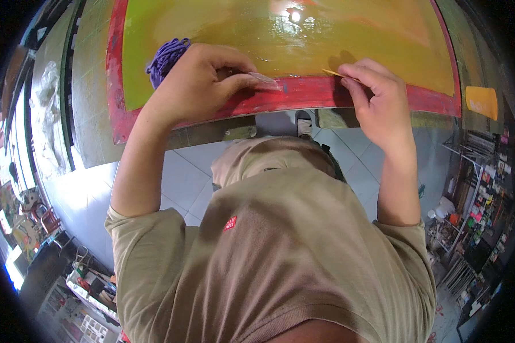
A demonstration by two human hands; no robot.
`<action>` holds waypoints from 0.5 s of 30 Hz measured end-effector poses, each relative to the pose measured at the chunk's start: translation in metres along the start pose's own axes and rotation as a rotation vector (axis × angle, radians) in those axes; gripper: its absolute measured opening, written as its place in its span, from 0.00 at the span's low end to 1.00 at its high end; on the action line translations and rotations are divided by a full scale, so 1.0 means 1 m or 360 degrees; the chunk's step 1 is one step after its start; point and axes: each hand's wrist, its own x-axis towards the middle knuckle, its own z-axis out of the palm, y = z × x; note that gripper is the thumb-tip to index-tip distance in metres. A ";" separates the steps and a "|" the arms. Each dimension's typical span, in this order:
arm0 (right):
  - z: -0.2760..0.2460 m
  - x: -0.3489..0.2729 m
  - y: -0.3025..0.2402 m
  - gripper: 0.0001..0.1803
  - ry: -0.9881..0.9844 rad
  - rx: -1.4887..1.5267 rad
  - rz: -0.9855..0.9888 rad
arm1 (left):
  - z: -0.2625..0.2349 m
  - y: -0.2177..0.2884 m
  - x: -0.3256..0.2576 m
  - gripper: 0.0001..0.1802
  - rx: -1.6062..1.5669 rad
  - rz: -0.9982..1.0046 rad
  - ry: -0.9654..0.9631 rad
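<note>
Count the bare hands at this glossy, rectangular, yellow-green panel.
2: left hand, pinching a small translucent piece over the red border; right hand, farther right, pinching a thin yellow stick. None seem hidden.

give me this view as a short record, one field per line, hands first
left hand: pinching a thin translucent piece over the red border
right hand: pinching a thin yellow stick, tip toward the left
panel: glossy, yellow-green, edged by the red border
near left hand: bundle of purple strands; contact unclear
right of panel: yellow object, kind unclear
floor: pale tiles
</note>
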 end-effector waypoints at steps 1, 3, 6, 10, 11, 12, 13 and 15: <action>-0.003 -0.001 -0.003 0.08 -0.0016 -0.0070 0.0027 | -0.001 -0.002 0.001 0.04 0.0000 0.0017 -0.0004; -0.007 -0.004 -0.008 0.09 -0.0055 -0.0201 0.0078 | -0.003 -0.008 0.001 0.04 0.0002 0.0042 -0.0007; -0.005 -0.006 -0.006 0.08 -0.0015 -0.0195 0.0025 | -0.003 -0.014 0.000 0.03 0.0030 0.0280 0.0085; 0.003 -0.007 -0.015 0.08 -0.0159 0.0127 0.0067 | -0.001 -0.024 -0.002 0.03 -0.0019 0.0394 0.0165; 0.006 -0.007 -0.016 0.08 -0.0181 0.0139 0.0010 | -0.001 -0.024 -0.002 0.03 0.0018 0.0404 0.0181; 0.009 -0.008 -0.016 0.08 -0.0202 0.0150 -0.0046 | -0.001 -0.025 -0.003 0.02 0.0055 0.0414 0.0195; 0.013 -0.008 -0.017 0.08 -0.0181 0.0141 -0.0102 | -0.001 -0.025 -0.004 0.02 0.0035 0.0396 0.0208; 0.020 -0.006 -0.019 0.07 -0.0131 0.0117 -0.0209 | 0.000 -0.025 -0.003 0.02 -0.0006 0.0367 0.0227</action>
